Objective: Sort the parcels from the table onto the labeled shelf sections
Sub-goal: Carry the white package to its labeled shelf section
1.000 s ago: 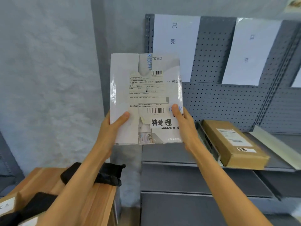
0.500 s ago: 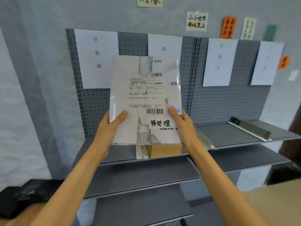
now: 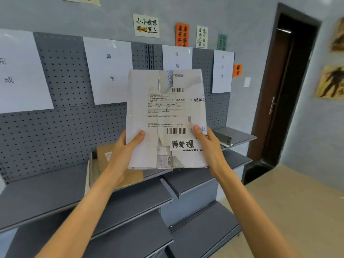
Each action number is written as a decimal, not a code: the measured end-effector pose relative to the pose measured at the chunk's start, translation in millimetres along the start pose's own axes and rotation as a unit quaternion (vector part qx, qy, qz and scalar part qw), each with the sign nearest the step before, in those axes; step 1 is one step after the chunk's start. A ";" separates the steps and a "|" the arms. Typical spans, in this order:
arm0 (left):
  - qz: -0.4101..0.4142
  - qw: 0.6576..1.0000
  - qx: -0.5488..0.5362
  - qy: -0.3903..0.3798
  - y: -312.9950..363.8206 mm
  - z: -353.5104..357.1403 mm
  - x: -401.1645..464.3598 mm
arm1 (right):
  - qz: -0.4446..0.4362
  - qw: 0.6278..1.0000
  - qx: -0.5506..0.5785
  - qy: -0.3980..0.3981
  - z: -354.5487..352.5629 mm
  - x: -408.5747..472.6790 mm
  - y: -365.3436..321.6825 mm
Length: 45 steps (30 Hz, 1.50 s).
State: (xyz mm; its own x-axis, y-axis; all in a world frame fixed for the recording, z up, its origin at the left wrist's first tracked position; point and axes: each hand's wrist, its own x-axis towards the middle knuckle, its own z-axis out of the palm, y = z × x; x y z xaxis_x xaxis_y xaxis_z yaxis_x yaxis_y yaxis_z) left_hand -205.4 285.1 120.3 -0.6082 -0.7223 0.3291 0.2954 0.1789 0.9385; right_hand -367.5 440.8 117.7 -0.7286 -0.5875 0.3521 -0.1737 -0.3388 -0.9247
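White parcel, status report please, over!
Both hands, left and right, grip white parcel upright. Not shelved yet. Brown box on shelf behind.

Two bare forearms, no sleeves in view. Left hand point(image 3: 122, 155), right hand point(image 3: 210, 148): short plain nails on thumbs.

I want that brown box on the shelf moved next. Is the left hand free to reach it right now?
Probably not yet. The left hand grips the white parcel along with the right hand. The brown box sits just behind that hand, so once the parcel is released the way looks open.
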 end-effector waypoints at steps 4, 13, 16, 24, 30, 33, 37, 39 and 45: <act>-0.020 0.999 -0.016 -0.030 -21.7 40.2 21.4 | 0.009 0.999 -0.022 0.035 -41.0 14.2 8.6; -0.049 0.994 -0.031 -0.094 -70.5 133.5 109.5 | 0.021 0.993 -0.054 0.101 -124.2 90.5 28.0; -0.050 0.992 -0.041 -0.105 -85.1 162.1 143.0 | 0.024 0.991 -0.074 0.107 -146.5 127.9 33.8; -0.056 0.984 -0.048 -0.161 -120.7 247.8 209.8 | 0.019 0.982 -0.099 0.160 -221.7 190.1 46.8; -0.072 0.980 -0.036 -0.183 -146.0 312.8 241.9 | 0.039 0.974 -0.095 0.202 -281.7 222.4 62.6; -0.075 0.980 -0.018 -0.183 -158.6 344.8 261.8 | 0.046 0.973 -0.085 0.209 -311.3 242.7 72.3; -0.072 0.982 0.005 -0.174 -177.1 389.1 285.9 | 0.050 0.977 -0.077 0.191 -356.0 275.9 85.1; -0.072 0.983 0.010 -0.166 -186.6 413.4 296.5 | 0.054 0.980 -0.076 0.174 -381.5 295.1 91.2; -0.086 0.989 0.014 -0.118 -212.3 495.7 326.8 | 0.083 0.985 -0.092 0.121 -464.9 363.1 103.8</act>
State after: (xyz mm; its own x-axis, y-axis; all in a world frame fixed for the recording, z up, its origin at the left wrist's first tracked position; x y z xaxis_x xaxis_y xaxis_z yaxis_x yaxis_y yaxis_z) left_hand -832.0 342.2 80.5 -0.8037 -0.5681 0.1771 0.1550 0.0875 0.9840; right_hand -958.2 534.0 82.2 -0.8898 -0.4236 0.1699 -0.1398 -0.1014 -0.9850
